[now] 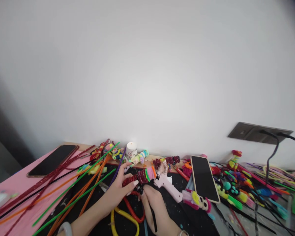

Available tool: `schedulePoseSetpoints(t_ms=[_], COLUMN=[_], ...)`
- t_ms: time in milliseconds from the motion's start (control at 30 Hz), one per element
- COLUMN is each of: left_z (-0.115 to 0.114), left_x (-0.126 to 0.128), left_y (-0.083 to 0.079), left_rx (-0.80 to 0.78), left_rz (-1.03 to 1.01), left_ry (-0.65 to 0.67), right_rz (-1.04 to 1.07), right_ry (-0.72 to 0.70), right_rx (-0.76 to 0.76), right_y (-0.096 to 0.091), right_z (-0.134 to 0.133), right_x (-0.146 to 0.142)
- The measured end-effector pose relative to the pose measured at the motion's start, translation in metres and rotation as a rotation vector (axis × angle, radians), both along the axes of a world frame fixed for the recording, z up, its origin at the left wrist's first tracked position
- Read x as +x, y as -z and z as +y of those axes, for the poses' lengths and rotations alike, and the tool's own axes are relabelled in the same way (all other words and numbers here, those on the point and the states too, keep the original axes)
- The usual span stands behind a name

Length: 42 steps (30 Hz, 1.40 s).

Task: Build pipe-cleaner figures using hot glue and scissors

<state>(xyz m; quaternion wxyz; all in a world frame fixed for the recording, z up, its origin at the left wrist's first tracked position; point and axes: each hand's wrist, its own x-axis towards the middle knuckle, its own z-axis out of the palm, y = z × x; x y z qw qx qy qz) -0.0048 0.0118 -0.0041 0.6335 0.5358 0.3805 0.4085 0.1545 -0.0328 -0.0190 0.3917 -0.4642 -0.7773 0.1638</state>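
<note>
My left hand (118,190) is closed round a small figure wound from pipe cleaners (140,177), dark red with pink, green and orange bands at its right end. Just below it my right hand (153,205) pinches a thin black strand at the figure's underside. A pink glue gun (167,185) lies right of my hands. Red and yellow scissor-like handles (127,213) rest under my wrists on the black mat (186,216).
Long green, orange and red pipe cleaners (76,190) fan out to the left. A phone (52,159) lies on the pink sheet at left, another phone (204,178) at right. Several small pipe-cleaner figures (236,186), a white pot (131,150), and wall sockets with cables (260,132).
</note>
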Motion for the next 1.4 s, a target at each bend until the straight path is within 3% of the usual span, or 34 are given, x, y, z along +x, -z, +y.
schedulePoseSetpoints(t_ms=[133, 367, 700, 1133, 1400], left_z=[0.001, -0.003, -0.002, 0.000, -0.001], left_x=[0.000, 0.002, 0.000, -0.001, -0.002], left_y=[0.001, 0.000, 0.001, 0.011, 0.007], left_rx=[0.003, 0.096, 0.210, 0.358, 0.346], left_rz=[-0.008, -0.025, 0.038, 0.176, 0.162], left_ry=[0.008, -0.081, -0.257, -0.275, -0.241], right_rz=[-0.062, -0.002, 0.054, -0.034, -0.032], right_ry=[-0.010, 0.035, -0.060, -0.134, -0.118], right_rx=[-0.098, -0.058, -0.113, -0.117, -0.166], right_y=[-0.001, 0.006, -0.014, -0.015, -0.013], right_z=[0.002, 0.003, -0.005, -0.005, -0.004], right_x=[-0.002, -0.004, 0.005, 0.003, 0.002])
